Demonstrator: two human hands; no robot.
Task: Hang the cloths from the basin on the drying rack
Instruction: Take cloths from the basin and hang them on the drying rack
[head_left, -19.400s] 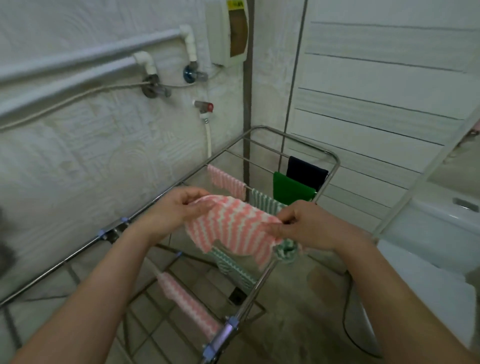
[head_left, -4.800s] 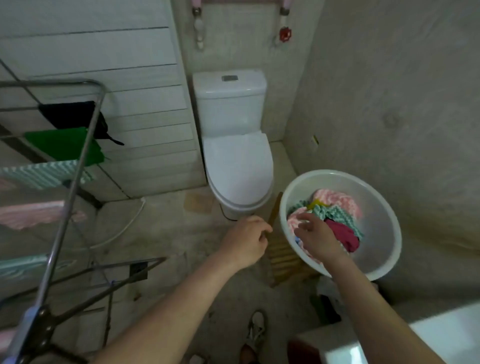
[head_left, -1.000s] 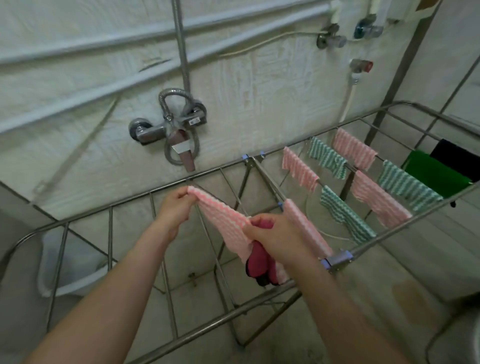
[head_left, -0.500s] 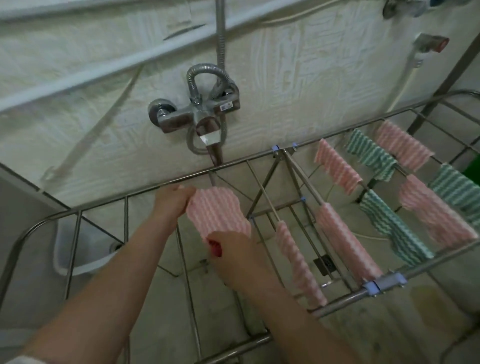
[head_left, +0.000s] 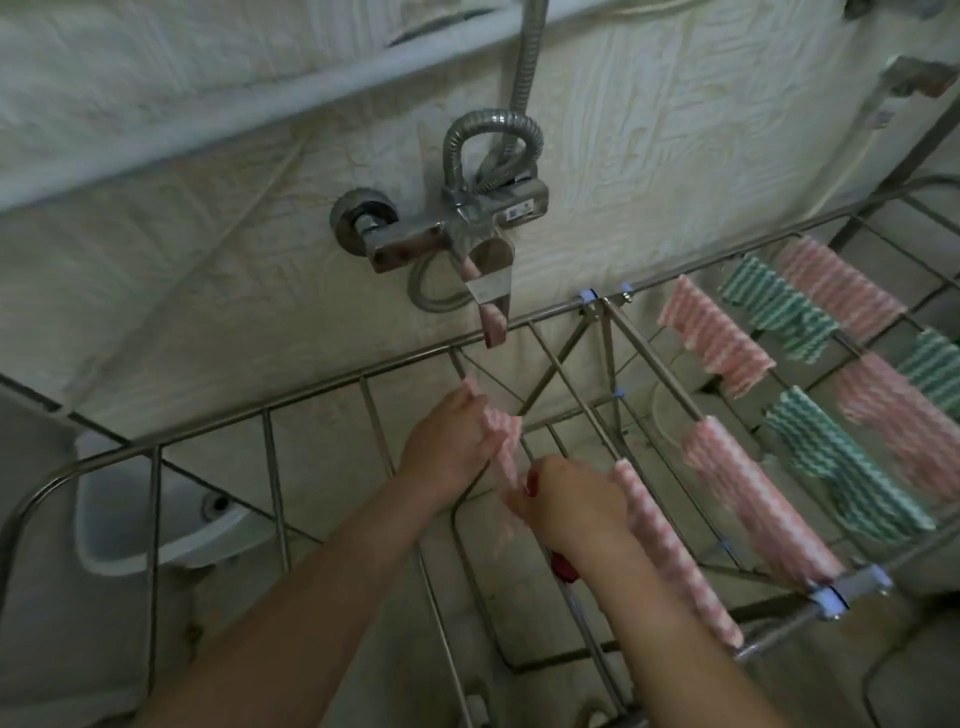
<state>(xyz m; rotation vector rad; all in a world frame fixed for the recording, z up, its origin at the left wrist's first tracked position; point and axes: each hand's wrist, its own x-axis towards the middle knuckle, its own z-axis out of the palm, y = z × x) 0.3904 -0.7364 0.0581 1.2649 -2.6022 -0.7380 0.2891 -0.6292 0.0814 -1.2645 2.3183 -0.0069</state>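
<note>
Pink striped cloth (head_left: 503, 441) draped over bare rack rod, pinched at far end by left hand (head_left: 452, 441), near end by right hand (head_left: 566, 501), likely to spread it flat. Right hand also clutches dark red cloth (head_left: 563, 566) underneath. Drying rack (head_left: 270, 410): right end full of cloths; left end's rods bare. Basin out of view.
</note>
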